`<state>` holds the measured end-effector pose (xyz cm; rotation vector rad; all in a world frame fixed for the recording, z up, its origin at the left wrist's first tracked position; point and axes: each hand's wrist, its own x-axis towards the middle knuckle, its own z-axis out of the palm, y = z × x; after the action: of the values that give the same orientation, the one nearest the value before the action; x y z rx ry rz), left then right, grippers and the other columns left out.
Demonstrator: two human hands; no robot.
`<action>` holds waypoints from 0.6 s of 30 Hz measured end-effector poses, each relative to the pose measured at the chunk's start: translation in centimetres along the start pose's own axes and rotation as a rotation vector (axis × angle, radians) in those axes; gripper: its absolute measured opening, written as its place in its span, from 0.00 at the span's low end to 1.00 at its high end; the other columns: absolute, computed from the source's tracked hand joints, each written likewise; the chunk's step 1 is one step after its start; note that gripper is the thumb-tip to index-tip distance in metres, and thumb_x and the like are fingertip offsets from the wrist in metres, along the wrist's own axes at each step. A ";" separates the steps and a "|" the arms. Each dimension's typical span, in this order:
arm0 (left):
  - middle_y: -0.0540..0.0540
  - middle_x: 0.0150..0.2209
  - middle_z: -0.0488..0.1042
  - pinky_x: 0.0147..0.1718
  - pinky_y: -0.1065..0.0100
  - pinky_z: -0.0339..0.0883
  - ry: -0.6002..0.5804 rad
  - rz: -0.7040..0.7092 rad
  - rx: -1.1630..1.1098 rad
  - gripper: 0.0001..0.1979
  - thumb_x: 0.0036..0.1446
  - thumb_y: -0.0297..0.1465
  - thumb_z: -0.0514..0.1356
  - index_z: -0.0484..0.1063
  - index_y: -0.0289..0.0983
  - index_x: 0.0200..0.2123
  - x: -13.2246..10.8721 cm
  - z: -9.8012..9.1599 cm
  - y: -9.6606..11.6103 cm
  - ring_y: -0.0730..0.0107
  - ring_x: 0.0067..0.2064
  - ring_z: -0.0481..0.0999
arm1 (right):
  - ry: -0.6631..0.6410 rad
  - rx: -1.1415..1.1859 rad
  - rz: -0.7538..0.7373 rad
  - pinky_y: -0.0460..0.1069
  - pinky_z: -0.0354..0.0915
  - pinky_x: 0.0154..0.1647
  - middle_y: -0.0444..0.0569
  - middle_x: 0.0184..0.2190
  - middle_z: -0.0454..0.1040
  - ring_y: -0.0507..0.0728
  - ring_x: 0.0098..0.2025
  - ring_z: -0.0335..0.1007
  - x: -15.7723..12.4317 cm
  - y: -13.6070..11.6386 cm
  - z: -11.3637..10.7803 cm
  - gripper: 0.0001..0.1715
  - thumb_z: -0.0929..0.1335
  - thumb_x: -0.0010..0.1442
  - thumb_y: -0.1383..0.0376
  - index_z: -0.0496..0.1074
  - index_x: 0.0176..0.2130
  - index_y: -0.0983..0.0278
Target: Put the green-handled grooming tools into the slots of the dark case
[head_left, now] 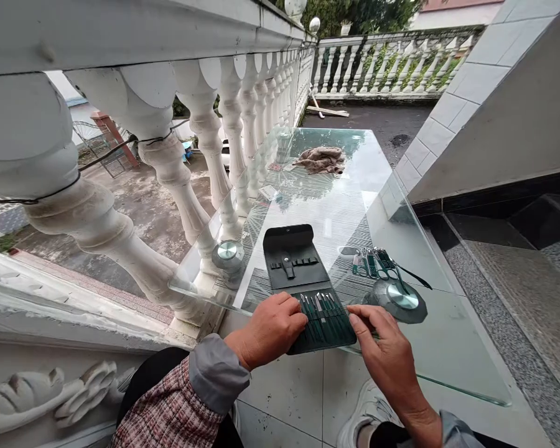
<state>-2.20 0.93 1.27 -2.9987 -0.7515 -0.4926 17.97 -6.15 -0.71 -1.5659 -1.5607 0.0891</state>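
An unfolded dark manicure case (295, 254) lies at the near edge of the glass table. Its lower panel holds a row of slim metal tools (321, 308) with green handles, and small loops line the upper panel. My left hand (271, 328) is closed on the case's left edge, fingers curled over it. At the right edge, my right hand (386, 354) pinches thumb and forefinger together; what lies between the fingertips is too small to make out. To the right, a cluster of nail clippers and scissors (376, 264) rests on the glass.
The glass table (326, 205) has round metal supports, one (228, 252) left and one (401, 298) right. A crumpled brown cloth (321, 160) lies at its far end. White balusters (163, 168) run along the left. Stone steps (518, 280) and a tiled wall stand right.
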 end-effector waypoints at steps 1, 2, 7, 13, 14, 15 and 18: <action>0.47 0.30 0.65 0.32 0.68 0.59 -0.007 0.012 -0.008 0.10 0.62 0.27 0.51 0.69 0.36 0.31 0.0 0.0 0.1 0.69 0.32 0.62 | -0.003 -0.005 -0.009 0.53 0.64 0.39 0.49 0.34 0.72 0.57 0.38 0.67 0.0 0.1 0.0 0.09 0.61 0.61 0.64 0.70 0.37 0.61; 0.46 0.31 0.65 0.32 0.68 0.60 -0.018 0.025 -0.015 0.09 0.62 0.27 0.51 0.69 0.36 0.31 0.1 0.0 0.1 0.69 0.33 0.62 | -0.012 -0.007 -0.033 0.53 0.63 0.39 0.49 0.33 0.72 0.57 0.38 0.67 0.0 0.1 0.0 0.09 0.62 0.61 0.64 0.70 0.37 0.61; 0.46 0.33 0.66 0.33 0.68 0.60 -0.074 0.072 -0.022 0.09 0.61 0.26 0.52 0.68 0.36 0.29 0.3 -0.2 0.1 0.70 0.33 0.62 | -0.079 -0.001 -0.146 0.54 0.63 0.39 0.49 0.33 0.72 0.56 0.36 0.67 -0.5 -0.3 0.6 0.07 0.62 0.60 0.67 0.70 0.36 0.60; 0.47 0.33 0.66 0.32 0.68 0.59 -0.082 0.072 -0.018 0.09 0.60 0.24 0.53 0.67 0.36 0.28 0.3 -0.1 -0.1 0.70 0.32 0.62 | -0.111 0.010 -0.136 0.53 0.63 0.39 0.48 0.32 0.72 0.56 0.36 0.66 -0.7 -0.2 0.8 0.07 0.62 0.60 0.68 0.70 0.36 0.61; 0.47 0.33 0.67 0.32 0.68 0.60 -0.075 0.070 -0.020 0.08 0.60 0.25 0.52 0.68 0.36 0.29 0.3 0.0 -0.1 0.69 0.32 0.62 | -0.111 0.015 -0.132 0.54 0.63 0.39 0.48 0.32 0.72 0.56 0.37 0.66 -0.6 -0.1 0.7 0.07 0.63 0.60 0.68 0.69 0.36 0.61; 0.47 0.33 0.67 0.32 0.68 0.60 -0.067 0.065 -0.023 0.08 0.61 0.25 0.51 0.68 0.36 0.31 0.3 0.0 -0.1 0.69 0.32 0.63 | -0.109 0.017 -0.124 0.54 0.63 0.39 0.48 0.32 0.72 0.56 0.37 0.66 -0.6 0.0 0.7 0.07 0.63 0.60 0.68 0.69 0.36 0.61; 0.46 0.33 0.68 0.34 0.67 0.61 -0.048 0.052 -0.041 0.07 0.62 0.28 0.51 0.69 0.36 0.36 0.2 0.1 -0.1 0.68 0.34 0.64 | -0.086 0.010 -0.087 0.54 0.63 0.40 0.48 0.34 0.72 0.57 0.38 0.67 -0.5 0.3 0.5 0.07 0.62 0.60 0.67 0.70 0.37 0.60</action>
<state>-2.03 1.13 1.18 -3.0694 -0.6730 -0.4410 17.80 -6.23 -1.45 -1.5014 -1.6914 0.1170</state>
